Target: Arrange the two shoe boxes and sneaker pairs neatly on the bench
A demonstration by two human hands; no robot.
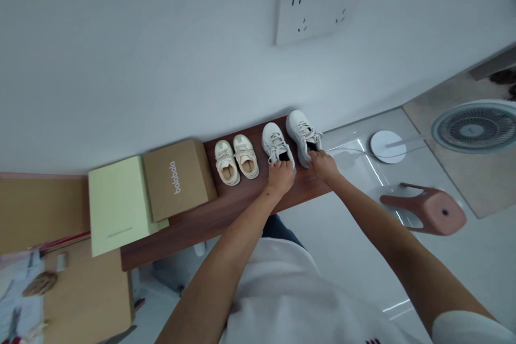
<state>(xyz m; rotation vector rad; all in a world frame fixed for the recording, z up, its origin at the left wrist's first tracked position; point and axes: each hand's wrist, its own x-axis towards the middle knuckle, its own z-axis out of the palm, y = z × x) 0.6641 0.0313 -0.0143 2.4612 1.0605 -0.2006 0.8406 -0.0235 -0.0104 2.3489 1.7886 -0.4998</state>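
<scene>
Two white lace-up sneakers stand side by side at the right end of a dark wooden bench, toes toward the wall. My left hand [281,176] grips the heel of the left sneaker [275,140], its fingers curled over the collar. The heel of the right sneaker [302,131] is in my right hand [322,164], which pinches it from the right side. To the left rests a pair of small cream shoes, a left one [226,160] and a right one [245,155], untouched. My thumbs are mostly hidden.
A brown shoebox [175,180] and a pale green box [119,201] sit on the bench's [193,234] left part. Wall sockets [322,5] are above. On the floor to the right are a pink stool [437,212] and a standing fan [475,126] with its cable.
</scene>
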